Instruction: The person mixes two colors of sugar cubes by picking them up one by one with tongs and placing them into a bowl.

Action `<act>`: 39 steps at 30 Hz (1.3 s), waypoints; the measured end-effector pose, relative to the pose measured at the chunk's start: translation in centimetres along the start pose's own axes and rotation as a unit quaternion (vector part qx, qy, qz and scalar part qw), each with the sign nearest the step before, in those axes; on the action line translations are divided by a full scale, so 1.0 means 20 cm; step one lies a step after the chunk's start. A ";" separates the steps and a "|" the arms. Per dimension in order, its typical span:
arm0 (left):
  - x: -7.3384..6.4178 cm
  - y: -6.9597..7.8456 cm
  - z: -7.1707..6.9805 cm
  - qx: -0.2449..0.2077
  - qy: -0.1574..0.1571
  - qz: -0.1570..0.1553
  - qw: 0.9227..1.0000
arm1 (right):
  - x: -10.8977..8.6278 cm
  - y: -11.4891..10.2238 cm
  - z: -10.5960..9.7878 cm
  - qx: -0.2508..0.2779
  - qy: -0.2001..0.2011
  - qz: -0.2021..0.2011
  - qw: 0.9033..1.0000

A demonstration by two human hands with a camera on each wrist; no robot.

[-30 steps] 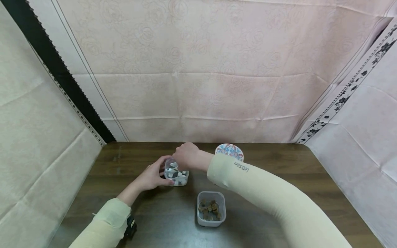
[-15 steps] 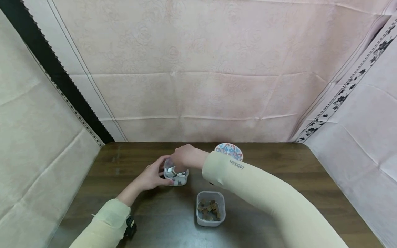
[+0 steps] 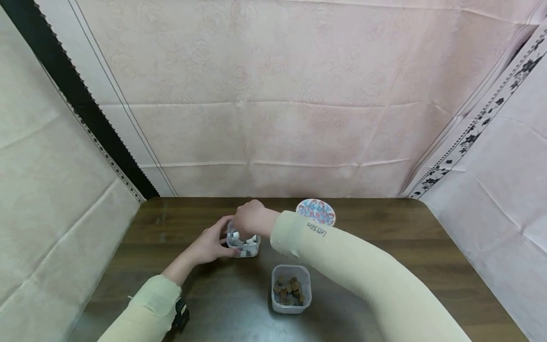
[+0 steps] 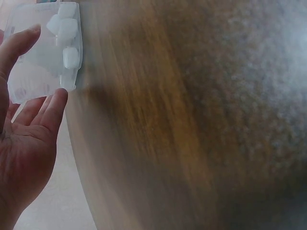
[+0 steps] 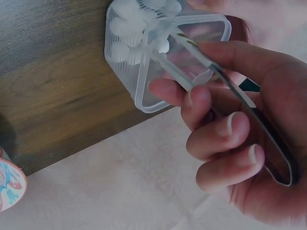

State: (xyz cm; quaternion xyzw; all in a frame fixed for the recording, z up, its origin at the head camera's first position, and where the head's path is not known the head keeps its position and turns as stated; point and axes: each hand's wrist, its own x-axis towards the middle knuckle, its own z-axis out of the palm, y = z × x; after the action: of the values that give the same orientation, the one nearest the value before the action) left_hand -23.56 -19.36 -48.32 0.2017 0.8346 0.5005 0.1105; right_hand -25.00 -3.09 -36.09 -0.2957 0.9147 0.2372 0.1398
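Note:
My left hand point(image 3: 212, 244) grips a small clear plastic container point(image 4: 38, 72) by its sides, thumb on one wall and fingers on the other. Several white chunky pieces point(image 4: 68, 31) lie in it. Over the container's far side, my right hand point(image 3: 252, 219) holds metal tongs point(image 5: 240, 93), with fingers and thumb curled round both arms. In the right wrist view the tongs' arms reach through the container's mouth among the white pieces. The tips are blurred behind the plastic, so I cannot tell whether they hold a piece.
A second clear container point(image 3: 291, 308) with several brown cubes point(image 3: 290, 287) stands nearer the front of the wooden table point(image 3: 231, 304). A round patterned lid-like disc point(image 3: 316, 211) sits at the back edge, beside my right sleeve point(image 3: 354, 256). Pale cloth point(image 3: 273, 133) hangs behind.
My right hand and forearm have shifted a little to the left over the container. The white pieces show rearranged. My left hand and the brown cubes' container stay in place.

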 end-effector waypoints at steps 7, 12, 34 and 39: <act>0.00 0.00 0.00 -0.002 -0.001 0.005 1.000 | 0.00 0.00 -0.02 0.027 -0.009 0.007 1.000; 0.00 -0.01 0.00 0.004 -0.001 0.003 1.000 | -0.01 -0.01 -0.03 0.030 -0.020 0.016 0.999; 0.00 -0.01 0.00 0.000 0.000 0.000 1.000 | -0.05 0.05 -0.01 0.082 -0.009 -0.032 0.996; -0.01 -0.01 0.00 0.007 0.001 -0.002 1.000 | -0.08 0.11 -0.01 0.076 -0.002 -0.052 0.996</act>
State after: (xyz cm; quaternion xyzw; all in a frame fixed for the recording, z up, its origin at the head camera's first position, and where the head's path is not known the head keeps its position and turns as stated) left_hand -23.52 -19.52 -48.46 0.2003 0.8384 0.4949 0.1093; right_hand -25.14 -0.98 -34.56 -0.3313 0.9130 0.1599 0.1761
